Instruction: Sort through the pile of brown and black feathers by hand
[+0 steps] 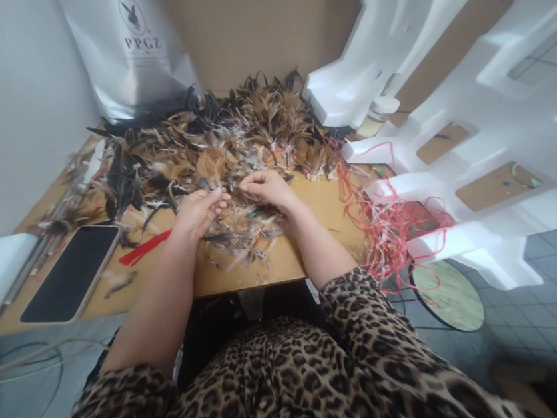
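My left hand point(202, 211) is closed, thumb against the fingers, at the near side of a heap of feathers. A small bunch of brown feathers point(212, 166) rises from its pinch. To its right, my right hand point(269, 190) has its fingertips pinched together, a short gap from the left; what they hold, if anything, is too small to make out. Behind both hands spread brown and black feathers point(272, 112), some gathered in bunches. Loose feather scraps point(246, 236) lie on the table under and in front of my hands. Beside my left forearm is a red strip point(145, 248).
A black-screened phone point(70, 273) and a white box point(0, 281) lie at left on the wooden table point(331, 226). Tangled red string point(391, 229) hangs over the right edge near white foam packing point(479, 112) and a white-lidded jar point(379, 113). A silver bag point(136, 64) stands behind.
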Motion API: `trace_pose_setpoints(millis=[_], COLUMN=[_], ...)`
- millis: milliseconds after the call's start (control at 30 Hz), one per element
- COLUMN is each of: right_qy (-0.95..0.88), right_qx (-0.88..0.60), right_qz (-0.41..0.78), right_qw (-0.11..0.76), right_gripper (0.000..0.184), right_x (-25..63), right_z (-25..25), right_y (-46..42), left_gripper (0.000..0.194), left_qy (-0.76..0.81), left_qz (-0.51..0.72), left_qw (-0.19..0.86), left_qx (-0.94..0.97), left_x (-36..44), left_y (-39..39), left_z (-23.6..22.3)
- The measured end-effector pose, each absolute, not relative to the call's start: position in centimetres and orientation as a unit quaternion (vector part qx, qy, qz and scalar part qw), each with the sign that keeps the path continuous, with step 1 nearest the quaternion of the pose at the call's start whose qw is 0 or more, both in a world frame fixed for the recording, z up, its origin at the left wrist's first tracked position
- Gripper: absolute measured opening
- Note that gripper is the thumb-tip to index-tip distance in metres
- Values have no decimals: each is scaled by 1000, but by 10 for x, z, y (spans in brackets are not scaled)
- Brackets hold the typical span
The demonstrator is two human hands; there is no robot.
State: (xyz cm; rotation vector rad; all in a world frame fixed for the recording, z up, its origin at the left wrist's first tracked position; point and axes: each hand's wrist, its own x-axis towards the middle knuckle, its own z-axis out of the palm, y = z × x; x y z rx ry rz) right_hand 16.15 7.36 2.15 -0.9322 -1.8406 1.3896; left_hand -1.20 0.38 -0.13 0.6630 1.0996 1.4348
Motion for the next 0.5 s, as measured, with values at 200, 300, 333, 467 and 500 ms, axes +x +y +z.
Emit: trace_pose_setpoints(millis=[200,300,333,467,500], right_qy=[-828,-876,-889,-919,-920], right_qx=[-360,-354,-356,-367,-372], right_qz=[382,299,266,138,118], right_qw=[196,131,113,38,24], right_gripper=[15,19,20,23,22], right_x=[184,184,183,174,173], right_z=[24,26,28,32,32], right_y=[87,84,81,72,70], left_gripper=[11,10,9,8,8], left_qy=[467,461,459,456,455], left_qz=[631,637,638,635,635], left_qw=[563,561,561,566,568], left_qx=[258,260,260,261,261], left_x=[-14,-14,-15,-15,-15], left_y=[6,7,7,7,7], left_z=[-1,-3,-4,-5,-4])
